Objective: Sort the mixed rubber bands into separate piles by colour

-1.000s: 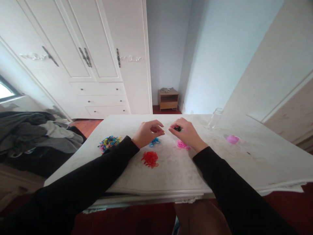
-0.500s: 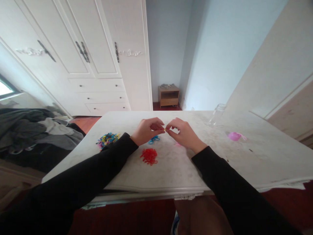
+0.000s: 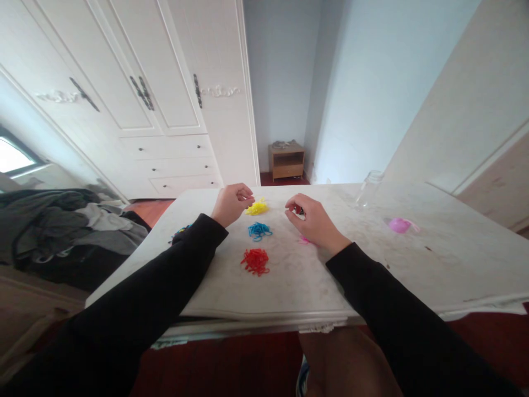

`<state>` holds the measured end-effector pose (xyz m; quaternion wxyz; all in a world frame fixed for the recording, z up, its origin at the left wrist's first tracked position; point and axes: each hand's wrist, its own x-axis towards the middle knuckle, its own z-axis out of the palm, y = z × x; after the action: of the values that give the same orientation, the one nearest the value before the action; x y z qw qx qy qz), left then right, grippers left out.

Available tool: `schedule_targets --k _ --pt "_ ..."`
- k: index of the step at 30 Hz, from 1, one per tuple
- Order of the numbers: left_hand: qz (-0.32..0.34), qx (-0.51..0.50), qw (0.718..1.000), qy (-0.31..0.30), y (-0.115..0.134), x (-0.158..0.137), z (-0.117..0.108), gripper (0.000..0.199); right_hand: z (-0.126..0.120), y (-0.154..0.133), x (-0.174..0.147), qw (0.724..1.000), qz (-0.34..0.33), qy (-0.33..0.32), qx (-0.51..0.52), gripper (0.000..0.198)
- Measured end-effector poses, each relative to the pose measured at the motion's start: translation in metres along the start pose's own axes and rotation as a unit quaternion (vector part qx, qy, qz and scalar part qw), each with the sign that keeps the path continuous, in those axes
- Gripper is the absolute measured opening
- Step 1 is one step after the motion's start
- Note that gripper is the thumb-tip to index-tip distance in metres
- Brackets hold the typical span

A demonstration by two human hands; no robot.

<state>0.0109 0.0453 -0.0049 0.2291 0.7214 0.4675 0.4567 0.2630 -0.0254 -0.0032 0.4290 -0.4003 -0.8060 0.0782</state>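
Observation:
My left hand [image 3: 233,204] hovers at the left edge of a yellow pile of small rubber bands [image 3: 257,207], fingers loosely bent and slightly apart, with nothing visible in them. Across from it my right hand [image 3: 312,220] is curved, a gap between thumb and forefinger. Through that gap a dark red and black pile [image 3: 299,210] shows, mostly hidden. Pink bands [image 3: 305,240] peek out beside the right palm. Blue rubber bands [image 3: 259,230] lie between the hands, and red rubber bands [image 3: 255,261] sit nearer me.
A mixed-colour pile [image 3: 181,234] is largely covered by my left sleeve. A clear glass bottle [image 3: 367,190] stands at the back right of the white table [image 3: 289,292]. A pink balloon-like object [image 3: 399,224] lies right. Clothes [image 3: 103,226] are heaped left of the table.
My hands were together, pinching something tiny and yellowish; they have moved apart. The left went left to the yellow pile, uncovering it and the blue bands.

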Motion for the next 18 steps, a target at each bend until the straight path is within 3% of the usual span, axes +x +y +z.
schedule_targets --k 6,12,18 --pt "-0.030 0.037 0.998 -0.040 -0.009 0.002 -0.001 0.017 0.000 -0.002 -0.001 1.000 -0.003 -0.007 0.001 0.010" --pt "-0.020 0.073 0.997 -0.025 -0.004 0.003 -0.005 0.019 -0.001 -0.002 -0.001 1.000 -0.002 -0.016 -0.006 0.013" --pt "0.026 0.021 0.998 -0.061 0.020 -0.009 0.001 0.030 0.000 -0.002 -0.001 1.000 0.002 -0.020 -0.004 0.011"
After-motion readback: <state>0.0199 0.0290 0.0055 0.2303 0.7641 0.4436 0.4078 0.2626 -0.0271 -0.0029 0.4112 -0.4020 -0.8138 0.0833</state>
